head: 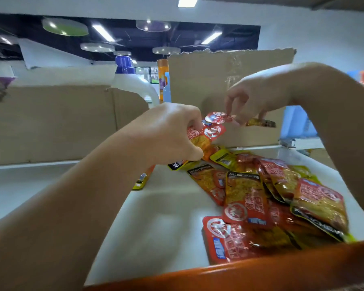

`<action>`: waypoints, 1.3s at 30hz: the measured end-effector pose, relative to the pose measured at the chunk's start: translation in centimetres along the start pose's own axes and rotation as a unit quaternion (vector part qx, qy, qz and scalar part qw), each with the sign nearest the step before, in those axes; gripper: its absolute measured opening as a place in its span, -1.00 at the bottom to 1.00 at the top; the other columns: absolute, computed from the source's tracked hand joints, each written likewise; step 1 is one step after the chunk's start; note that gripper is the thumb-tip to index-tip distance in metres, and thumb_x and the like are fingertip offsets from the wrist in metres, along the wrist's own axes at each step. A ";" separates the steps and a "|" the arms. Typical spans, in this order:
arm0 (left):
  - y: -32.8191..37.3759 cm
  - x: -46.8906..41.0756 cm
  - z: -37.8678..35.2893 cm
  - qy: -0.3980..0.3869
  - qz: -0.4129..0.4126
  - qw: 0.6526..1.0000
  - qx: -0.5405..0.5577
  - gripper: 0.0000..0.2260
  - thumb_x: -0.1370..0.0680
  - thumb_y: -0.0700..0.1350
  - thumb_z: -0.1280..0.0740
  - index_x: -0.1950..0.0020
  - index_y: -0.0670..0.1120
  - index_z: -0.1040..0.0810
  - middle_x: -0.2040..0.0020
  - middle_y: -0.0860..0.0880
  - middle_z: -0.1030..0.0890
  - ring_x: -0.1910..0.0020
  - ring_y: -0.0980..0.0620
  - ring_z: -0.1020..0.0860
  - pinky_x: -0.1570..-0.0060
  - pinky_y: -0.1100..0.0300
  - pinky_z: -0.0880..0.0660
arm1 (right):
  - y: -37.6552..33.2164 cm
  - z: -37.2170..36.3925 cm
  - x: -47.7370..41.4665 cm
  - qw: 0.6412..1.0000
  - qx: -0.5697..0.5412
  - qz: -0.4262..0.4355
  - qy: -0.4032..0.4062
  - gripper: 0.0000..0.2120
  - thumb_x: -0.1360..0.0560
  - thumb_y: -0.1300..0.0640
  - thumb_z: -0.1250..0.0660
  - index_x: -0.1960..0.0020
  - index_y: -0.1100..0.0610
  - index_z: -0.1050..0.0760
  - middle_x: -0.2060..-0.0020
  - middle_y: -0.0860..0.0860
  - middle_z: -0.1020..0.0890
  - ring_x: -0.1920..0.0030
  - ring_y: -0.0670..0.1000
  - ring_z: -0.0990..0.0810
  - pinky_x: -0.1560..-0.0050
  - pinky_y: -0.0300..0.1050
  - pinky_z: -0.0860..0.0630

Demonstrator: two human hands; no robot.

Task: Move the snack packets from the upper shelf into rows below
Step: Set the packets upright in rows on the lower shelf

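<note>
Packets point(271, 206) being gathered off the upper shelf point(156, 217).
Left hand point(172, 133) is clutching a bundle point(200, 139), right hand point(250, 97) is pinching another packet point(218, 118); most are lying near right — next probably carrying them down into rows.

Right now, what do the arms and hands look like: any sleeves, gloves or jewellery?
Both are bare. The left hand and right hand wear no gloves, and no ring, watch or bracelet shows. The left forearm and right forearm are uncovered to the frame edge; no sleeve is in view.
</note>
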State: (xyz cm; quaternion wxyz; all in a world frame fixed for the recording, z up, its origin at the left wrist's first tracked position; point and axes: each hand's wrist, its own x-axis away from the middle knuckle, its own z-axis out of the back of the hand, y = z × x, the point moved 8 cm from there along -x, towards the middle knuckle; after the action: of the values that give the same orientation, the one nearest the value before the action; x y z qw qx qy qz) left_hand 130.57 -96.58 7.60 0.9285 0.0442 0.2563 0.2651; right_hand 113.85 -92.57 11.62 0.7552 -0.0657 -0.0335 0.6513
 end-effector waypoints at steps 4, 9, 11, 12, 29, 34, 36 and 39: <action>3.0 0.7 -0.8 0.005 -0.041 0.999 -0.023 -0.66 -0.32 0.18 -0.47 -0.08 0.23 -0.59 0.06 0.14 -0.58 0.07 0.10 -0.57 0.04 0.05 -0.59 | 2.5 0.5 4.3 0.997 0.052 -0.031 0.043 -0.60 -0.19 -0.33 -0.51 0.05 -0.21 -0.59 0.13 -0.14 -0.67 0.13 0.02 -0.66 0.07 0.08 -0.63; 9.2 0.5 -1.3 0.004 -0.085 0.994 -0.075 -0.63 -0.34 0.21 -0.46 -0.14 0.25 -0.60 0.03 0.17 -0.56 0.05 0.10 -0.56 0.06 0.12 -0.56 | 7.8 0.8 11.4 0.991 0.012 -0.047 0.128 -0.72 -0.36 -0.14 -0.58 0.02 -0.17 -0.57 0.06 -0.22 -0.65 0.14 -0.16 -0.61 0.10 -0.11 -0.54; 12.9 0.4 -1.7 0.013 -0.112 0.990 -0.085 -0.58 -0.33 0.29 -0.41 -0.17 0.25 -0.59 0.05 0.16 -0.57 0.07 0.11 -0.54 0.08 0.13 -0.54 | 10.3 0.6 15.0 0.986 -0.010 -0.051 0.160 -0.71 -0.36 -0.15 -0.57 0.00 -0.17 -0.56 0.02 -0.22 -0.62 0.12 -0.18 -0.60 0.10 -0.12 -0.52; 15.0 0.4 -2.0 0.024 -0.128 0.988 -0.084 -0.54 -0.30 0.33 -0.35 -0.16 0.24 -0.60 0.07 0.15 -0.57 0.10 0.11 -0.53 0.09 0.14 -0.53 | 11.6 0.5 16.9 0.983 -0.027 -0.050 0.174 -0.70 -0.34 -0.17 -0.56 0.00 -0.16 -0.56 0.01 -0.21 -0.61 0.11 -0.17 -0.60 0.09 -0.11 -0.53; 52.3 -0.4 -18.8 0.017 -0.235 0.967 0.095 -0.62 -0.31 0.31 -0.37 -0.08 0.24 -0.53 0.05 0.22 -0.54 0.09 0.19 -0.52 0.19 0.35 -0.37 | 39.8 -1.9 53.7 0.908 -0.094 -0.249 0.324 -0.63 -0.42 -0.17 -0.52 -0.17 -0.19 -0.50 -0.04 -0.20 -0.57 0.00 -0.15 -0.55 0.02 -0.08 -0.46; 58.4 -0.9 -25.6 -0.012 -0.227 0.963 0.144 -0.64 -0.38 0.15 -0.49 -0.15 0.20 -0.57 -0.07 0.20 -0.53 -0.03 0.14 -0.52 -0.04 0.18 -0.52 | 46.2 -4.5 59.4 0.892 -0.099 -0.302 0.321 -0.65 -0.44 -0.08 -0.53 -0.16 -0.17 -0.49 -0.04 -0.17 -0.55 -0.01 -0.11 -0.55 0.06 -0.14 -0.44; 59.9 -1.4 -28.2 -0.014 -0.224 0.960 0.166 -0.64 -0.39 0.14 -0.51 -0.15 0.18 -0.58 -0.08 0.21 -0.53 -0.04 0.16 -0.50 -0.03 0.22 -0.49 | 48.7 -5.8 60.7 0.886 -0.094 -0.321 0.321 -0.63 -0.44 -0.07 -0.54 -0.19 -0.15 -0.51 -0.03 -0.15 -0.54 -0.04 -0.08 -0.54 0.02 -0.10 -0.43; 61.1 -2.6 -32.8 -0.031 -0.209 0.958 0.195 -0.65 -0.39 0.10 -0.53 -0.14 0.17 -0.59 -0.06 0.21 -0.53 -0.03 0.16 -0.49 -0.02 0.25 -0.48 | 52.6 -8.2 61.3 0.882 -0.092 -0.346 0.306 -0.61 -0.43 -0.09 -0.54 -0.19 -0.18 -0.48 -0.08 -0.10 -0.55 -0.07 -0.05 -0.53 -0.02 -0.09 -0.42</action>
State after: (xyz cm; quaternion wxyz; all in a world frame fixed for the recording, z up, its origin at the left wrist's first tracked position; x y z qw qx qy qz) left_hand 83.57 -47.42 -6.26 0.9440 0.1781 0.2776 0.0090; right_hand 72.60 -24.90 -6.19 0.8959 -0.3151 0.1191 0.2897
